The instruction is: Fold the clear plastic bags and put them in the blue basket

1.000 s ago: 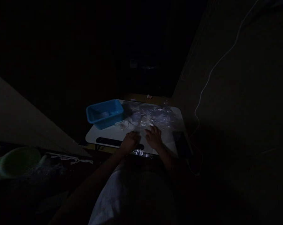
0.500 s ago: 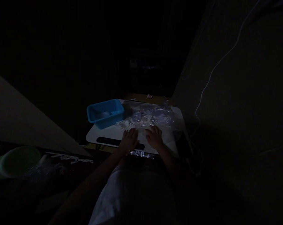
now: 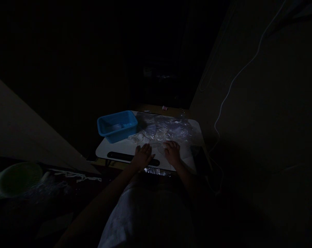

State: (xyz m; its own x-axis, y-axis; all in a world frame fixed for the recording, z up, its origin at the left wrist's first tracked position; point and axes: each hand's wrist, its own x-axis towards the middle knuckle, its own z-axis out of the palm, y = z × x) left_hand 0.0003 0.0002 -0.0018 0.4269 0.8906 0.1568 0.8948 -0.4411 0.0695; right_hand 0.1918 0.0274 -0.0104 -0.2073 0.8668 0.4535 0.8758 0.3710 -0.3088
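Note:
In dim light, my left hand (image 3: 142,156) lies open and palm down near the front of a small white table (image 3: 114,148). My right hand (image 3: 172,152) rests palm down too, fingers apart, at the edge of a thin clear plastic piece (image 3: 157,147) between the hands. Just beyond them spreads a heap of crinkled clear plastic bags (image 3: 168,128). A crumpled whitish piece (image 3: 139,138), its kind too dark to tell, lies ahead of my left hand. The blue plastic basin (image 3: 117,126) at the table's left holds something pale.
A dark flat object (image 3: 201,160) sits at the table's right edge. Behind the table lies a small pinkish-white item (image 3: 164,108). A white cable (image 3: 232,82) hangs down the right wall. At lower left is a green basket (image 3: 20,179) on its side.
My right hand has shifted slightly right and its fingers have drawn in a little. The left hand stays nearly in place. The whole view has moved slightly.

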